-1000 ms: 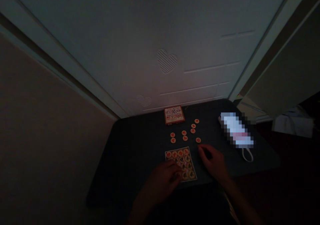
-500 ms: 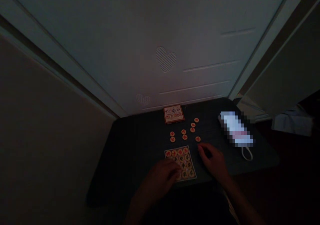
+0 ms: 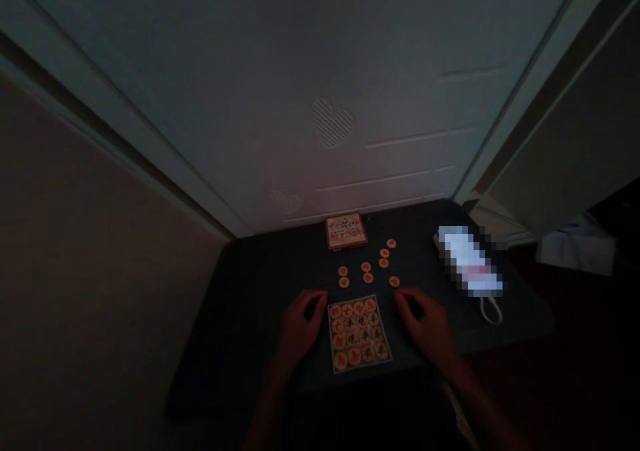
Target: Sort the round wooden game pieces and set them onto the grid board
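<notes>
My left hand [image 3: 303, 320] rests on the table beside the upper left corner of a square white-edged card [image 3: 331, 354]. Its fingers are curled with thumb and fingertip together, and no piece shows in them. On the other side of the card, my right hand [image 3: 424, 319] is curled the same way, just below a single red-marked Chinese chess piece [image 3: 395, 281]. The card bears rows of round chess pieces [image 3: 362, 336] with red and black characters; whether they are printed or real I cannot tell. Several loose red-marked pieces [image 3: 368, 277] lie beyond it.
A flat Chinese chess box [image 3: 347, 231] stands at the table's back edge, against a white door [image 3: 230, 104] with heart patterns. To the right lies a blurred-out bright object [image 3: 470, 261] with a white loop strap [image 3: 491, 311]. The dark table [image 3: 240, 304] has rounded corners.
My left hand has drawn back from over the card, up and left, uncovering its left columns. My right hand has stayed in place. The loose pieces keep their arrangement.
</notes>
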`<action>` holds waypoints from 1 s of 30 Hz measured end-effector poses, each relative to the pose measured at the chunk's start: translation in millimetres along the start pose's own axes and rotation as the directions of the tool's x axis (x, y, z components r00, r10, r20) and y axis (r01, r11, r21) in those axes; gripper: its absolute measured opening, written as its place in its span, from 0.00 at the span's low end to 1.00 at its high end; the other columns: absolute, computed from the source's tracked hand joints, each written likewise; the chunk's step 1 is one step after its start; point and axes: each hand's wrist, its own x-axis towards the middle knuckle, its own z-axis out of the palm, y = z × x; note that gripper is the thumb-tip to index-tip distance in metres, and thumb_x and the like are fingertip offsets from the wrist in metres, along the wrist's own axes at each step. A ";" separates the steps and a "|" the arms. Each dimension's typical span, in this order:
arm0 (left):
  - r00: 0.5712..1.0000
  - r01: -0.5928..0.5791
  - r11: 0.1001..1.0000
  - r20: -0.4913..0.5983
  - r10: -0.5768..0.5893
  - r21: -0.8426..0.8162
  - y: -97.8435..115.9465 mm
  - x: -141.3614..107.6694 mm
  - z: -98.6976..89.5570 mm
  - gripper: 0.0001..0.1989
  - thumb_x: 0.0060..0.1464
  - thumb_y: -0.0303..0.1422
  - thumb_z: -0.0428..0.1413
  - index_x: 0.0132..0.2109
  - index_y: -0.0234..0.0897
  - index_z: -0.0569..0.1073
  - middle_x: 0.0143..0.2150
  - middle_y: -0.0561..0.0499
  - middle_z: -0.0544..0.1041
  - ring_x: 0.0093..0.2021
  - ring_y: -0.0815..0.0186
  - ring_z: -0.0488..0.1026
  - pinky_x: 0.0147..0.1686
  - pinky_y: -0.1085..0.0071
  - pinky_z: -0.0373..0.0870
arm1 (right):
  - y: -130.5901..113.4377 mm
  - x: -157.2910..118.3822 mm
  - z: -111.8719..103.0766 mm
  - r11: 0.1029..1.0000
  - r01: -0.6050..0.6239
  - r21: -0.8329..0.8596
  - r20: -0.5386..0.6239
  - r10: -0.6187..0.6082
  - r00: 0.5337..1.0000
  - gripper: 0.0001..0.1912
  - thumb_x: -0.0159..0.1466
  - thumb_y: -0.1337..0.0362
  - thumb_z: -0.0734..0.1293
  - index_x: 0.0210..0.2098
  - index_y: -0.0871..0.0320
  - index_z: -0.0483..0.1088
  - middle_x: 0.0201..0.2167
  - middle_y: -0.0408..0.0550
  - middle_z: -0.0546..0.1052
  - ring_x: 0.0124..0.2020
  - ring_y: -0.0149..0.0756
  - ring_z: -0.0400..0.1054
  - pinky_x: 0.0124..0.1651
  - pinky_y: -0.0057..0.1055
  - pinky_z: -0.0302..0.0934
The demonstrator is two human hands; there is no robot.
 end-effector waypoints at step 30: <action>0.992 -0.118 0.993 -0.037 0.119 0.029 -14.6 -8.0 14.2 0.10 0.66 0.36 0.52 0.42 0.42 0.77 0.39 0.50 0.81 0.42 0.62 0.78 0.43 0.65 0.73 | 60.6 137.5 6.2 0.956 0.189 -0.223 0.101 -0.170 0.980 0.16 0.66 0.52 0.66 0.45 0.54 0.77 0.43 0.51 0.82 0.42 0.45 0.74 0.47 0.42 0.68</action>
